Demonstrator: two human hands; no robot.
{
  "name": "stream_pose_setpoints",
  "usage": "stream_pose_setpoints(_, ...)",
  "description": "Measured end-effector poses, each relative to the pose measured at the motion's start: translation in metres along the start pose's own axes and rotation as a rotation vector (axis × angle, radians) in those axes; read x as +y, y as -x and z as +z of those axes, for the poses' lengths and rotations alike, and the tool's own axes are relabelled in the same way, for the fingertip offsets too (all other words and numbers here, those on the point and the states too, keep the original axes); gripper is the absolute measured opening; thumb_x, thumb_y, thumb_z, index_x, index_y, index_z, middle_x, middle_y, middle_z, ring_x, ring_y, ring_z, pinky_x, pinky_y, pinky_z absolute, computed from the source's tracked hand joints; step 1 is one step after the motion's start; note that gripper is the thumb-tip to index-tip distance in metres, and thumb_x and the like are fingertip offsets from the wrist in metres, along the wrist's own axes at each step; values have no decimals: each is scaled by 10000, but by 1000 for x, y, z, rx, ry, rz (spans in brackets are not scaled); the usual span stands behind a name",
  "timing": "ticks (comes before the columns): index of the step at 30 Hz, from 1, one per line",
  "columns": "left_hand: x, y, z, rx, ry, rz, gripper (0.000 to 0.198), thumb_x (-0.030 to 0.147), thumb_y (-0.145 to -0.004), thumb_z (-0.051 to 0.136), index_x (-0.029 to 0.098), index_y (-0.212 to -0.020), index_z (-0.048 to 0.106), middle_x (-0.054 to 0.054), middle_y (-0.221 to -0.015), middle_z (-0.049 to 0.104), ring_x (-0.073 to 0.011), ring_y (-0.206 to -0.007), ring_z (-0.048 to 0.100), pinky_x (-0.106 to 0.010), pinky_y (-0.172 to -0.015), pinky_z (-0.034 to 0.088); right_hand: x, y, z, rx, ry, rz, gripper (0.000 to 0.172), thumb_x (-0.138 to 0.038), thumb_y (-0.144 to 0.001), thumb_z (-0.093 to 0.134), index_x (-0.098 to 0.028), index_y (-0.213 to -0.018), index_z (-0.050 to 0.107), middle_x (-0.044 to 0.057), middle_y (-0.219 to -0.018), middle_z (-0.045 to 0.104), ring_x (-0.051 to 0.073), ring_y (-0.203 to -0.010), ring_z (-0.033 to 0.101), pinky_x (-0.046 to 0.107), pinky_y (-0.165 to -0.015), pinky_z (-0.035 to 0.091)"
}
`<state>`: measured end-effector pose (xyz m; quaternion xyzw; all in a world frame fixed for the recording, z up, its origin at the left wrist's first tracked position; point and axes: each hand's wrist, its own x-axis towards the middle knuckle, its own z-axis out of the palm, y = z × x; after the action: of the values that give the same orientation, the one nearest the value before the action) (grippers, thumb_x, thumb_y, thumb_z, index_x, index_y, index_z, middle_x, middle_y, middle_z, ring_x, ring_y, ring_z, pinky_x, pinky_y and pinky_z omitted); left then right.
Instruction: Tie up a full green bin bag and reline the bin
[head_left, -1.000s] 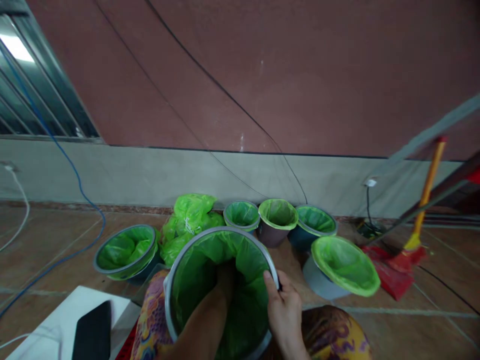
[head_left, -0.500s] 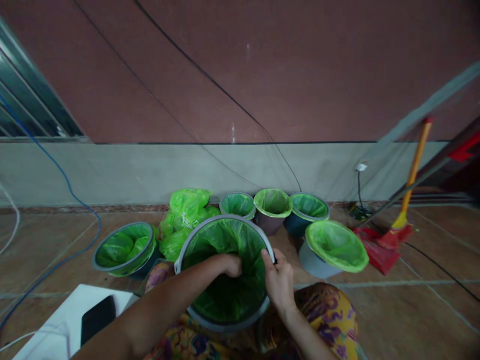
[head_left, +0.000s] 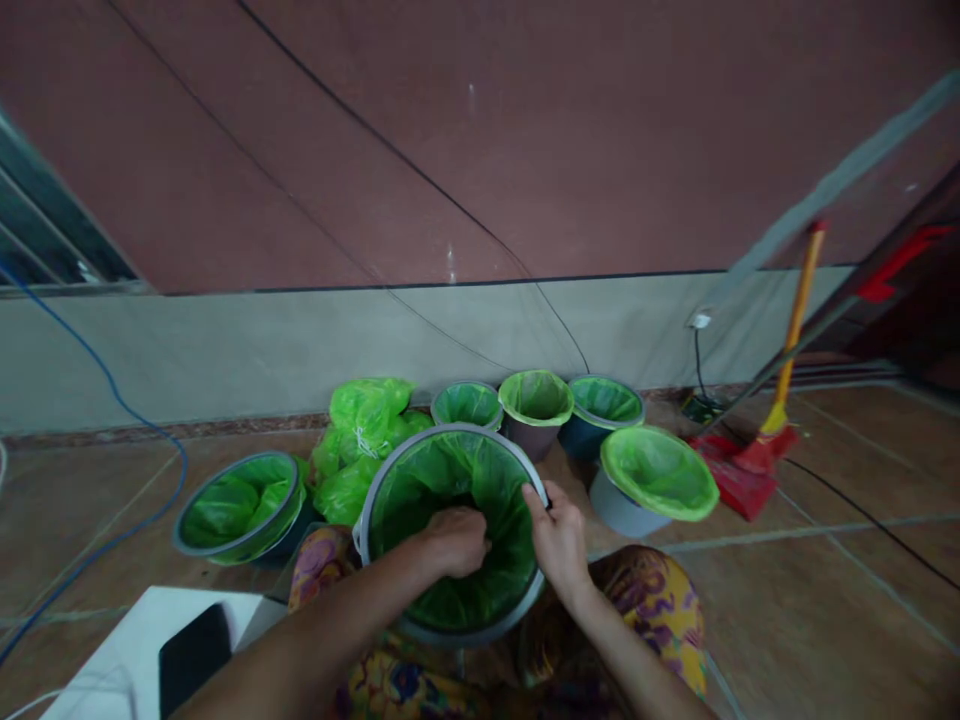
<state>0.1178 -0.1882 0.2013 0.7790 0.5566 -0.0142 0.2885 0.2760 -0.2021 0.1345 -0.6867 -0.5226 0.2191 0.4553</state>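
Observation:
A trash bin (head_left: 466, 634) with a grey rim and a green plastic liner (head_left: 480, 470) inside stands tilted between my knees, its mouth facing me. My right hand (head_left: 559, 535) is closed on the bin's right rim, thumb on the inner side. Inside the bin, my left hand (head_left: 455, 541) is curled into a fist; its fingertips are hidden, and I cannot make out what they hold. The liner lies against the inner wall with loose folds.
Behind stand several lined bins (head_left: 536, 398), with another lined bin (head_left: 244, 505) at left and one bin (head_left: 660, 475) at right. Knotted green bags (head_left: 367, 420) lie near the wall. A red dustpan (head_left: 742, 470), a white box (head_left: 112, 650) and a phone (head_left: 193, 655) flank me.
My left hand has risen a little inside the bin and shows more of its back. My right hand keeps its grip on the rim. The view has shifted slightly.

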Motion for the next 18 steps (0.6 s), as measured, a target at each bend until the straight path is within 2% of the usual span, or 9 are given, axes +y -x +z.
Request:
stream_pose_setpoints(1,-3,1,-11,53,-30,23,228,330,-862,551,163,-919,696,-107,-978,694,-251,-977,634,-397,-905,473,0,-4,-3,-2,-6,-18,436,-521,-884,428,-151,-857,656,21,-661,619,159,-589,531,258,-603,369)
stream_pose_setpoints(2,-8,4,-23,189,-72,61,273,350,-891,484,193,-972,693,-93,-1007,699,-247,-996,632,-389,-927,459,0,-8,-6,-5,-14,-39,430,-514,-881,435,-149,-885,661,31,-704,641,163,-618,548,259,-624,383)
stream_pose_setpoints(4,-22,10,-49,570,-115,46,393,384,-890,467,213,-1224,584,-81,-1195,643,-233,-1103,590,-354,-991,423,-1,-18,-13,-26,-25,-87,415,-498,-875,451,-150,-936,670,53,-803,673,175,-697,582,263,-675,404)
stream_pose_setpoints(5,-30,12,-60,679,-131,43,474,418,-866,502,216,-1295,526,-77,-1270,602,-235,-1180,543,-344,-1036,387,-3,-23,-16,-45,-22,-110,406,-489,-872,457,-152,-939,673,58,-832,677,179,-725,590,264,-691,408)
stream_pose_setpoints(6,-38,13,-69,710,-145,46,563,445,-825,555,210,-1332,489,-80,-1322,566,-249,-1240,494,-353,-1072,350,-5,-28,-19,-72,-11,-134,394,-481,-869,463,-153,-921,675,56,-829,674,179,-732,590,264,-695,408)
stream_pose_setpoints(9,-60,6,-84,542,-35,73,711,463,-723,652,173,-1347,469,-89,-1322,570,-257,-1229,506,-350,-1055,370,-15,-46,-24,-186,20,-219,364,-465,-870,464,-160,-822,657,19,-732,631,158,-681,561,249,-658,392)
stream_pose_setpoints(13,-79,-8,-85,249,200,69,398,401,-764,581,176,-1088,637,-25,-988,715,-194,-887,650,-278,-805,487,-31,-78,-22,-384,42,-335,367,-460,-888,445,-160,-780,626,-34,-648,555,123,-608,496,225,-600,366)
stream_pose_setpoints(16,-86,-11,-80,203,177,-36,204,328,-787,528,179,-785,666,3,-709,674,-166,-686,616,-247,-639,450,-47,-101,-20,-518,189,-384,350,-437,-899,446,-163,-801,641,-32,-633,563,128,-601,506,228,-593,377)
stream_pose_setpoints(18,-88,-11,-71,227,142,-77,188,275,-790,515,182,-671,628,14,-619,613,-148,-633,580,-232,-598,412,-62,-104,-20,-452,369,-437,256,-381,-856,544,-160,-904,663,21,-775,648,165,-716,572,259,-680,418)
